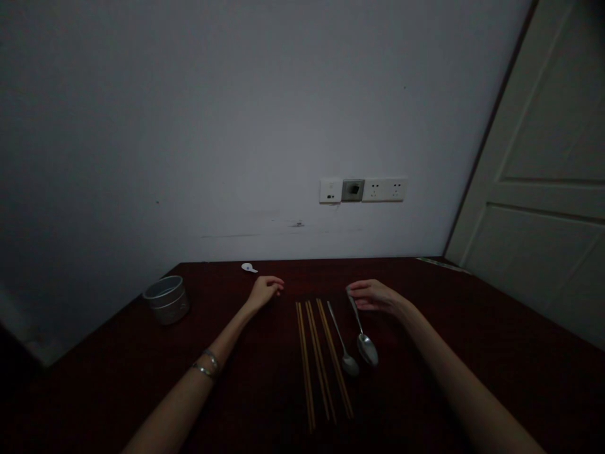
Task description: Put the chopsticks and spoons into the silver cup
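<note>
Head view, hands first. I see the right hand (373, 296) pinching the far end of the large spoon's handle between thumb and fingers. The large spoon (367, 350) points its bowl toward the near side. The left hand (266, 290) has its fingers loosely curved and slightly parted, left of the chopsticks and apart from them; I cannot tell whether it touches the surface (265, 384). Metal bands (203, 370) circle the left forearm. Between the arms I record, left to right: three pairs of chopsticks (322, 362), roughly side by side, then a smaller spoon (350, 364), just beside the large one. A grey cylindrical container (171, 309) stands upright at far left; a small white spoon (247, 267) lies near the wall (246, 126).
</note>
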Tool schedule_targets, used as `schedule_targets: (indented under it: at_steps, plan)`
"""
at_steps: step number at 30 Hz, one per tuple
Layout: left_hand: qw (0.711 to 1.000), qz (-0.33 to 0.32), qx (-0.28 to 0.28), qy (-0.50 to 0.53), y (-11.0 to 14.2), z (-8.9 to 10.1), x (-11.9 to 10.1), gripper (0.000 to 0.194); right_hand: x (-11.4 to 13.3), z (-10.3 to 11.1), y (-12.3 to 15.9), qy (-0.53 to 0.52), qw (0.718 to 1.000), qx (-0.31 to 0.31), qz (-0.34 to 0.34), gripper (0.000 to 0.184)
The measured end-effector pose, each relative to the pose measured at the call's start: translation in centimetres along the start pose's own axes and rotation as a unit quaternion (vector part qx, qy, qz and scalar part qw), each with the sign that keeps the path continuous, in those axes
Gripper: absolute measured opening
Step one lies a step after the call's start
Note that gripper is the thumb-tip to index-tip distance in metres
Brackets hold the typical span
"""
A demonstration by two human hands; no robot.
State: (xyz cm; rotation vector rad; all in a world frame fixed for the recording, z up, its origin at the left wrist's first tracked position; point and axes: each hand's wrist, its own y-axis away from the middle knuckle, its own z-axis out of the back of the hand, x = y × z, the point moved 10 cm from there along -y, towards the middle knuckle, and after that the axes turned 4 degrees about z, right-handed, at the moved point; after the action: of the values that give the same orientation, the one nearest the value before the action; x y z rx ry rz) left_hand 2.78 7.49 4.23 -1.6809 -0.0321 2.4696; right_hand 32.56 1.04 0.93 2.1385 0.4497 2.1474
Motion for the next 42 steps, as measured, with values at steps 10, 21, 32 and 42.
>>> schedule_targets:
  at_steps: [10, 21, 32, 42]
  plan:
    - [0.999, 0.032, -0.004, 0.012, -0.5, 0.5, 2.6, 0.023, -2.0, -0.4, -1.1, 0.016, 1.0, -0.003, -0.023, 0.027]
    - [0.998, 0.034, -0.032, 0.042, -0.7, 1.5, 3.9, 0.022, -2.0, -0.4, -2.4, 0.136, 0.99, -0.035, 0.0, 0.012]
    - [0.998, 0.029, -0.026, 0.054, -0.8, 1.6, 4.7, 0.022, -1.8, -0.7, -2.3, 0.236, 0.968, -0.088, 0.009, 0.012]
    - [0.997, 0.05, -0.038, 0.034, -0.4, 1.7, 4.4, 0.023, -1.5, -0.8, -2.1, 0.245, 0.965, -0.088, 0.02, 0.017]
